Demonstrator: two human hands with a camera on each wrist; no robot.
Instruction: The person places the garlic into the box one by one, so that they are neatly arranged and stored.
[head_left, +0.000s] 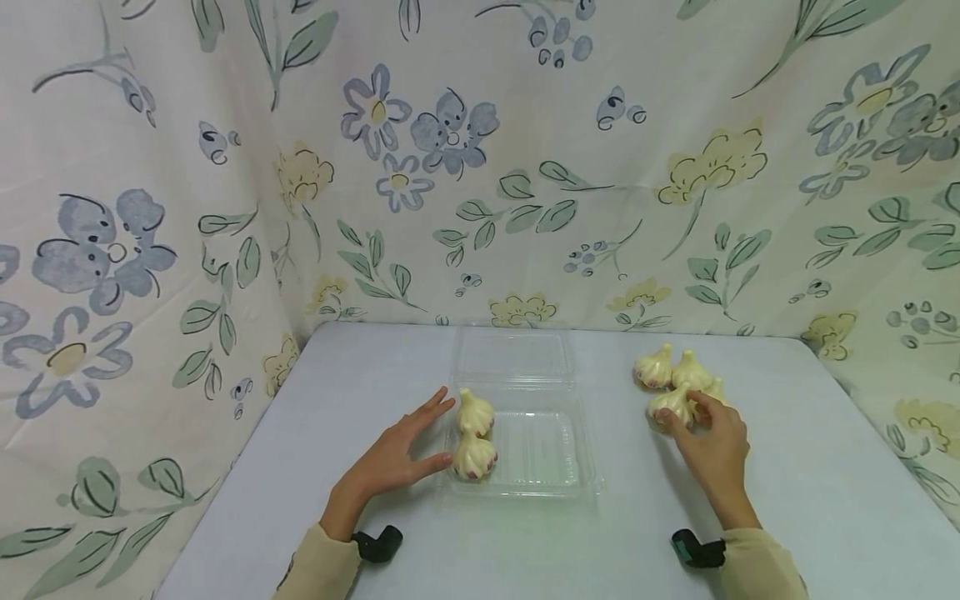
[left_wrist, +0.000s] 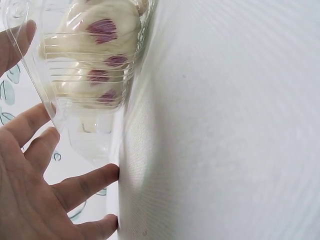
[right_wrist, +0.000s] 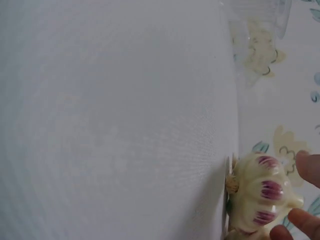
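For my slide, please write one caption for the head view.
Left hand at an open clear box holding two garlic bulbs, right hand at four more bulbs on the table.

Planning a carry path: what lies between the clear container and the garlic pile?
The head view shows bare white tabletop between the container and garlic pile.

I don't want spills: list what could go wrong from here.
The bulb at the right hand looks glossy and could slip if lifted. Other bulbs crowd it, so moving it might knock one loose. The box looks thin; the left hand at its side could nudge it.
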